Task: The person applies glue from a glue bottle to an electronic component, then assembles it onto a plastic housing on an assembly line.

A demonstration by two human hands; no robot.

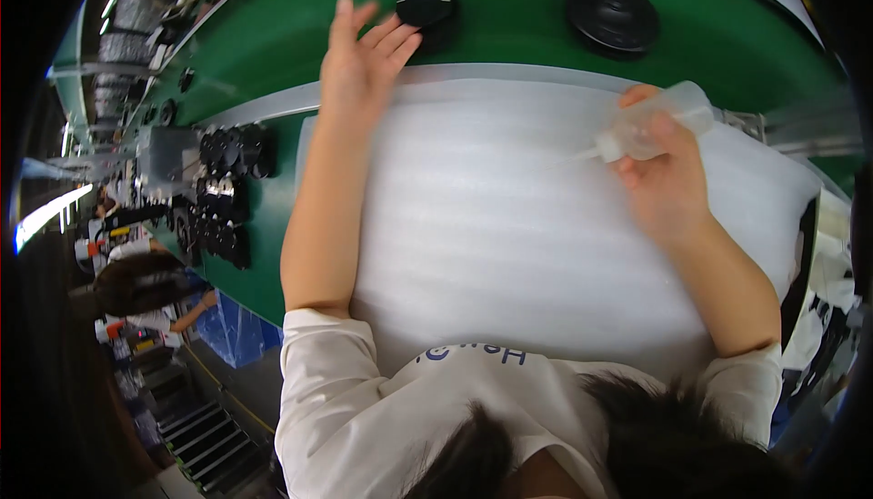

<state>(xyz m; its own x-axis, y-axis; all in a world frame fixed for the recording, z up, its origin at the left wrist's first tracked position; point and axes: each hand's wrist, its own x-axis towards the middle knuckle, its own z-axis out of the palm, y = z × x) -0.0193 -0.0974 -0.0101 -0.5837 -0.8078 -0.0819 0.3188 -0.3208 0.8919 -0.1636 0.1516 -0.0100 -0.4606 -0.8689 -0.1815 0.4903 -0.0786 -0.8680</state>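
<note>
One translucent bottle (pixel 688 106), blurred and partly hidden, is gripped by your right hand (pixel 671 172), while your left hand (pixel 360 64), open, is at the far-left black disc (pixel 426 1), contact unclear.

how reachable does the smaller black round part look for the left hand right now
Very likely yes: the left hand looks empty and open, right by the near edge of the smaller black round part, with nothing visible blocking the way. Actual contact is hard to tell.
</note>
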